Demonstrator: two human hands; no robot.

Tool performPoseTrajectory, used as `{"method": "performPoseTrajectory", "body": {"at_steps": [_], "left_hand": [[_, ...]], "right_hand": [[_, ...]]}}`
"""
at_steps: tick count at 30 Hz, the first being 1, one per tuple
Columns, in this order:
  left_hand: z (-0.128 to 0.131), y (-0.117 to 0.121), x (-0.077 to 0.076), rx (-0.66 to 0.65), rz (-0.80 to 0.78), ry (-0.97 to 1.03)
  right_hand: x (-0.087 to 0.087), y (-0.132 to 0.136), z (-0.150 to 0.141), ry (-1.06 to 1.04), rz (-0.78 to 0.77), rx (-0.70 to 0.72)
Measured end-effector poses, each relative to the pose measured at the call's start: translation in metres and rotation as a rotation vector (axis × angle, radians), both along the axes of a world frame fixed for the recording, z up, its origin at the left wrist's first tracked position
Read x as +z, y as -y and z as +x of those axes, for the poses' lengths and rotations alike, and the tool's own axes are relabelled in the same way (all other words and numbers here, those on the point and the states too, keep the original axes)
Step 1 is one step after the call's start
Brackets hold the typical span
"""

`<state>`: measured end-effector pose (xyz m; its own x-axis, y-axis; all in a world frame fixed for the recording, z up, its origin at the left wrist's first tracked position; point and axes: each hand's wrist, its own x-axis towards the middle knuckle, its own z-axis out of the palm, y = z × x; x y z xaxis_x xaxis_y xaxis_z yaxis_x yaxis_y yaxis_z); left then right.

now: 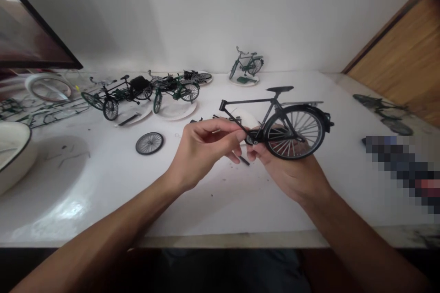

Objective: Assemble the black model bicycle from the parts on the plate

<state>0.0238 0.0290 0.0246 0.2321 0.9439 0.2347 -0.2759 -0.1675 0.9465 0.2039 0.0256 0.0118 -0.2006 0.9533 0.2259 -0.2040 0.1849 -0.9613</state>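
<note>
both hands are drawn close together at the black model bicycle, clamped on its lower frame around the crank. the left hand pinches beside the crank with thumb and fingertips; the right hand grips from below, its fingers partly hidden behind the crank and rear wheel. the bicycle stands upright above the desk, saddle on top and rear rack to the right.

left of the left hand, one loose spoked wheel lies flat on the desk. a black strip lies below and between the hands. just beyond the hands, small dark parts sit on a white plate, partly covered. farther beyond and left, a black bicycle and a green bicycle stand by plates; another green bicycle is by the wall. an enamel basin is at far left.
</note>
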Motion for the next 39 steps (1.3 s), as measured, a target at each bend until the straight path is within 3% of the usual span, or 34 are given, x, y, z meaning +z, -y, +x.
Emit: {"method": "performPoseTrajectory", "body": {"at_steps": [9,16,24,29,34,39], "left_hand": [[-0.003,0.001,-0.001,-0.152,-0.056,0.100],[-0.011,-0.001,0.005,-0.244,0.097,0.062],[-0.004,-0.001,0.000,-0.216,0.084,0.096],[-0.003,0.000,-0.003,-0.306,-0.005,0.178],[-0.007,0.000,0.000,-0.387,-0.197,0.186],[-0.011,-0.003,0.000,-0.441,-0.334,0.173]], "right_hand": [[0.008,0.003,-0.004,0.086,0.006,0.036],[0.007,0.004,-0.006,-0.019,-0.059,0.113],[0.004,0.002,-0.001,-0.072,-0.083,0.201],[0.006,0.003,0.001,-0.025,-0.038,0.210],[0.006,0.002,0.002,0.025,-0.028,0.221],[-0.002,0.001,0.010,0.131,-0.004,0.098]]}}
